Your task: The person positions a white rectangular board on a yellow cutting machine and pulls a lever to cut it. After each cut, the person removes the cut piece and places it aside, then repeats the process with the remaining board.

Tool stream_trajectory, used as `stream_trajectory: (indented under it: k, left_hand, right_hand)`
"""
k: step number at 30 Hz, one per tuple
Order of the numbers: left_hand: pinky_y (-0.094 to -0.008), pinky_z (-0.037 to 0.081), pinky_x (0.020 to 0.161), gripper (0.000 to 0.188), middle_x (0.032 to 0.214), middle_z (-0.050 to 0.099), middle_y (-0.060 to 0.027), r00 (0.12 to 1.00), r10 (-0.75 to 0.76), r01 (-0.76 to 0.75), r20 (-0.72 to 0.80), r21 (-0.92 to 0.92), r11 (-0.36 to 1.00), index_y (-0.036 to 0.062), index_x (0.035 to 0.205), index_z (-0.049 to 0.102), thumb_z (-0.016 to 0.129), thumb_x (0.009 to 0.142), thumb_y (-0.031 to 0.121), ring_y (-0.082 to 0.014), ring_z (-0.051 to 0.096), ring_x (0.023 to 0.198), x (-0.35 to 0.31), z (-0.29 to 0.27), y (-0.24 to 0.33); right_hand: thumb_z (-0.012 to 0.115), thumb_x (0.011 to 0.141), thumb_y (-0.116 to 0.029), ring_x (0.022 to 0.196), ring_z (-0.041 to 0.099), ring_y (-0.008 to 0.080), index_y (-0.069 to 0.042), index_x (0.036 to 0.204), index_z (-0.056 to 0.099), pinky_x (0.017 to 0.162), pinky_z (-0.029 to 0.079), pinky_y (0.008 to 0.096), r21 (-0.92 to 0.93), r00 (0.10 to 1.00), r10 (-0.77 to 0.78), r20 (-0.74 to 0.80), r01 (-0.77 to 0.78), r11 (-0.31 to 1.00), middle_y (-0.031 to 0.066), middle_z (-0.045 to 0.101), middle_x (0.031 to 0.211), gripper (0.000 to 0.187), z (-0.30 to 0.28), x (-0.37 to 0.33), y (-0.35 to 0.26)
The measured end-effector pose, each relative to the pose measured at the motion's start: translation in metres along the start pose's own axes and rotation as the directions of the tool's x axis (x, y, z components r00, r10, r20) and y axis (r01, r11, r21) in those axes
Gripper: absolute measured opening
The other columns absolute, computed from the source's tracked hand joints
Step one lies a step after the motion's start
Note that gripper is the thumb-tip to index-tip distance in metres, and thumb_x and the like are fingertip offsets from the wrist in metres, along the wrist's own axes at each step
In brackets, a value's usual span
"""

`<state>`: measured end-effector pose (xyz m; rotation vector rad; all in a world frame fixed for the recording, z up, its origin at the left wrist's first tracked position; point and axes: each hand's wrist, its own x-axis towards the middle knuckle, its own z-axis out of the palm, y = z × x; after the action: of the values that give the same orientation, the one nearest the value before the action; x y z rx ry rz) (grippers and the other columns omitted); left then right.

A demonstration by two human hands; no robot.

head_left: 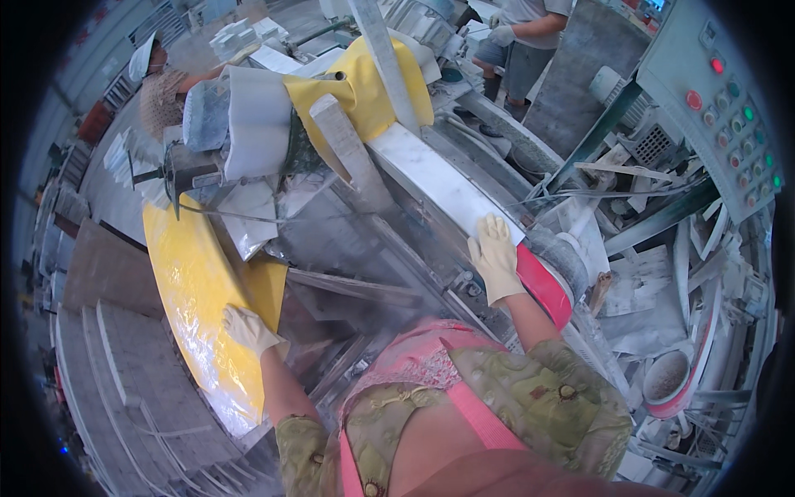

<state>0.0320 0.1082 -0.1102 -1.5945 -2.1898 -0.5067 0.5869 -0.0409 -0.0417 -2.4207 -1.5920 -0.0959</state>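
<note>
My right hand (494, 258), in a pale cream glove, lies with its fingers stretched out on the near end of a long white stone strip (447, 182) with faint grey veins. The strip runs away from me along a machine bed, and a red belt (542, 286) shows at its near end, beside my wrist. On the left, my gloved left hand (251, 330) rests on the edge of a wet, shiny yellow sheet (186, 282), fingers extended and loosely bent. Whatever lies under that sheet is hidden.
A control panel (720, 103) with lit buttons stands at the upper right. Another yellow sheet (364, 87) drapes over the machine ahead. Grey slabs (124, 356) are stacked on the left. One person (157, 91) works at the far left, another (530, 41) at the back.
</note>
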Motion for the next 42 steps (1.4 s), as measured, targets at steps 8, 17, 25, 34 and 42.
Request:
stream_trajectory:
  k: [8,17,25,34,42]
  left_hand:
    - [-0.0493,0.042,0.107,0.038,0.127,0.064,-0.0284,0.999,-0.030,0.031,0.022,-0.076,0.997,-0.0056,0.126,0.060,0.048,0.100,0.019,-0.0452,0.059,0.116,0.003,-0.003,0.004]
    - [-0.0498,0.039,0.112,0.045,0.134,0.062,-0.0264,0.994,-0.104,0.103,-0.015,-0.050,0.993,-0.0027,0.133,0.060,0.053,0.098,0.024,-0.0466,0.057,0.124,-0.002,-0.011,0.016]
    - [-0.0498,0.040,0.112,0.044,0.136,0.062,-0.0245,0.992,-0.123,0.121,-0.040,-0.046,0.992,-0.0005,0.134,0.061,0.053,0.099,0.025,-0.0490,0.055,0.125,-0.002,-0.008,0.018]
    - [-0.0493,0.041,0.111,0.043,0.135,0.062,-0.0237,0.993,-0.121,0.121,-0.003,-0.038,0.992,-0.0007,0.133,0.062,0.052,0.100,0.024,-0.0476,0.056,0.125,-0.002,-0.010,0.017]
    - [-0.0512,0.037,0.112,0.042,0.139,0.058,-0.0238,0.993,-0.116,0.115,-0.005,-0.069,0.991,-0.0035,0.132,0.059,0.050,0.098,0.019,-0.0483,0.053,0.127,-0.002,-0.013,0.019]
  right_hand:
    - [0.053,0.098,-0.036,0.143,0.038,0.0422,-0.001,0.145,0.049,0.123,0.023,0.0483,0.013,0.999,-0.033,-0.029,0.033,0.999,0.0262,0.044,0.153,0.059,0.009,-0.006,0.008]
    - [0.054,0.098,-0.038,0.143,0.036,0.0454,0.003,0.145,0.048,0.123,0.022,0.0506,-0.007,0.993,-0.094,-0.071,0.094,0.996,0.0291,0.045,0.151,0.063,0.011,-0.011,0.013]
    - [0.058,0.096,-0.035,0.142,0.036,0.0462,0.007,0.143,0.048,0.123,0.022,0.0521,-0.022,0.987,-0.093,-0.132,0.091,0.996,0.0302,0.045,0.149,0.064,0.013,-0.019,0.013]
    - [0.063,0.092,-0.036,0.141,0.037,0.0462,0.006,0.146,0.045,0.123,0.022,0.0524,-0.055,0.991,-0.081,-0.103,0.076,0.996,0.0294,0.044,0.150,0.070,0.009,-0.023,0.014]
    - [0.064,0.091,-0.035,0.141,0.036,0.0480,0.005,0.146,0.045,0.123,0.022,0.0527,-0.047,0.988,-0.085,-0.130,0.079,0.996,0.0286,0.043,0.152,0.071,0.014,-0.028,0.018]
